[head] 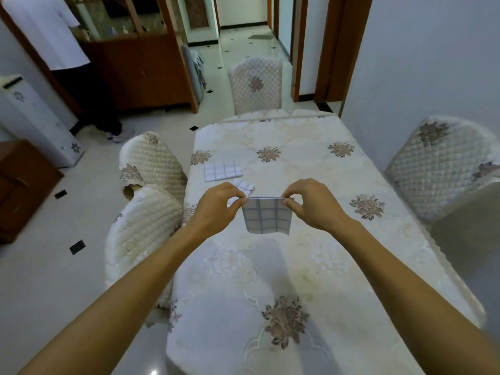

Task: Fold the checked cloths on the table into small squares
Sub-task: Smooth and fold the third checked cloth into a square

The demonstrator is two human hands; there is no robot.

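Checked cloth (266,215): white, grey-blue grid, folded double, hangs off table, folded edge up, running left-right; left hand (216,205) and right hand (311,203) pinch its top corners

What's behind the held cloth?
Behind the held cloth, on the table: a flat folded cloth and a smaller cloth, partly hidden by the left hand.

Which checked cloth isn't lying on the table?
The hanging cloth, pinched at its top corners by the left hand and right hand; the larger folded cloth and small folded cloth lie on the table beyond.
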